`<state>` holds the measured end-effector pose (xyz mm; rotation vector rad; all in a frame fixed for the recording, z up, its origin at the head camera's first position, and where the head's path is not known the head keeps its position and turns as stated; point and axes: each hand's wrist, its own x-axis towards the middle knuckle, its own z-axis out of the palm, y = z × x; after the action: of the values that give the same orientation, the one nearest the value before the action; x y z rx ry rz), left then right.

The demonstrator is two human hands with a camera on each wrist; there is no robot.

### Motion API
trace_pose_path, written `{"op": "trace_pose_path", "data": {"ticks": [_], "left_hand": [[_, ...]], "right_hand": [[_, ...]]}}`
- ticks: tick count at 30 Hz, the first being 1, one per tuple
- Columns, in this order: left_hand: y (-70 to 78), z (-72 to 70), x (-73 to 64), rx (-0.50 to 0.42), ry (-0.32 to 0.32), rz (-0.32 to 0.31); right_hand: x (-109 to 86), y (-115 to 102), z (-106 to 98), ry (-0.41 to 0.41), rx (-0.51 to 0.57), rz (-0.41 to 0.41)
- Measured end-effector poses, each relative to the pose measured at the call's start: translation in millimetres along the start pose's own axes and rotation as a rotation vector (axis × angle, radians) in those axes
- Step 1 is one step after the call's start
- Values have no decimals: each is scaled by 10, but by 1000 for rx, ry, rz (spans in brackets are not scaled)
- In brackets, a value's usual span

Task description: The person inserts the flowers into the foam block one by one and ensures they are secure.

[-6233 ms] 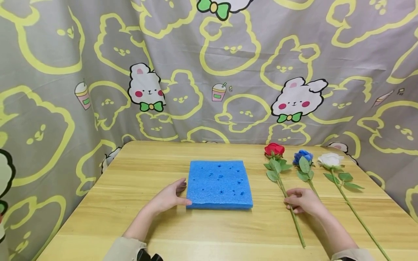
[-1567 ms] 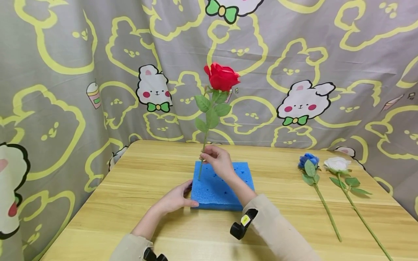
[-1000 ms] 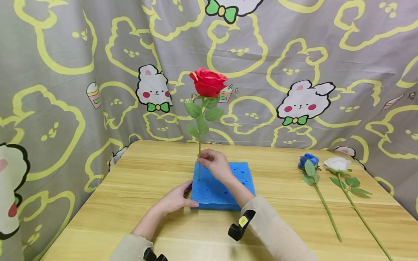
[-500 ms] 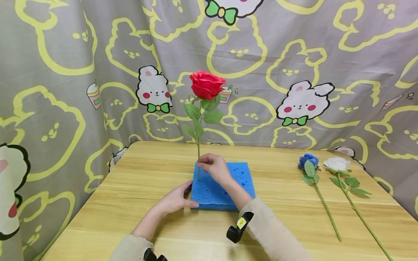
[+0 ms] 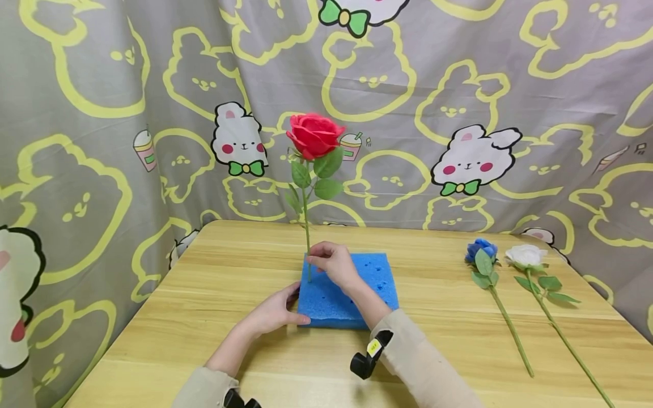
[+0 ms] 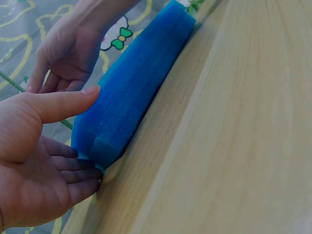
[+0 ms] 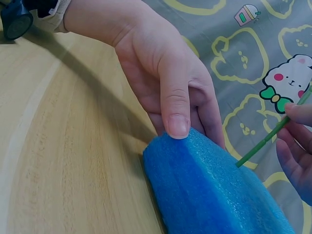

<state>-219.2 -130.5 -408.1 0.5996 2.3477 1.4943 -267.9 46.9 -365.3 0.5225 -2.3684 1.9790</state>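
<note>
In the head view a red rose (image 5: pixel 315 136) stands nearly upright, leaning slightly left, its lower stem meeting the top of a blue foam block (image 5: pixel 326 306) near the left edge. My right hand (image 5: pixel 334 265) pinches that stem low down, close over the foam. The right wrist view shows the green stem (image 7: pixel 263 141) entering the foam's upper surface. My left hand (image 5: pixel 272 310) holds the block's front left corner, thumb on the front edge and fingers along the left side. In the left wrist view, the thumb (image 6: pixel 73 103) lies against the blue foam.
Right of the block, a blue rose (image 5: pixel 481 249) and a white rose (image 5: pixel 526 256) lie on the wooden table (image 5: pixel 224 249), stems toward the front. Several small holes dot the foam's top. A patterned grey curtain (image 5: pixel 285 56) hangs behind the table.
The red rose lay on the table at the right earlier; my right hand has brought it upright onto the foam. Lately bloom and right hand have sunk slightly leftward. The left hand stays at the block.
</note>
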Motion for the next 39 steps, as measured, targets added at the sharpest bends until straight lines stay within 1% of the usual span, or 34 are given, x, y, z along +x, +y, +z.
{"op": "trace_pose_path", "data": {"ticks": [5,10,14,18,23,27,35,39], "left_hand": [[4,-1,-4,0,-2,8],[9,1,-9,-8,-7,6],[15,2,-13,-10,-7,1],[26,2,-15,-11,-3,3],[23,3,-9,-15,-10,14],[10,3,-7,-15,-13,19],[-1,4,-2,-6,-7,21],[-2,5,2,0,-5,18]], "right_hand": [[9,23,15,-1,-10,3],[-9,55,15,-24,-12,8],[-79,-48,13,-27,-5,19],[-160,-194,13,-24,-12,5],[-175,-210,-1,-35,-15,1],[-171,-199,-9,-45,-12,19],[-164,-196,-4,-47,-10,28],[-173,-208,-3,-49,10,42]]}}
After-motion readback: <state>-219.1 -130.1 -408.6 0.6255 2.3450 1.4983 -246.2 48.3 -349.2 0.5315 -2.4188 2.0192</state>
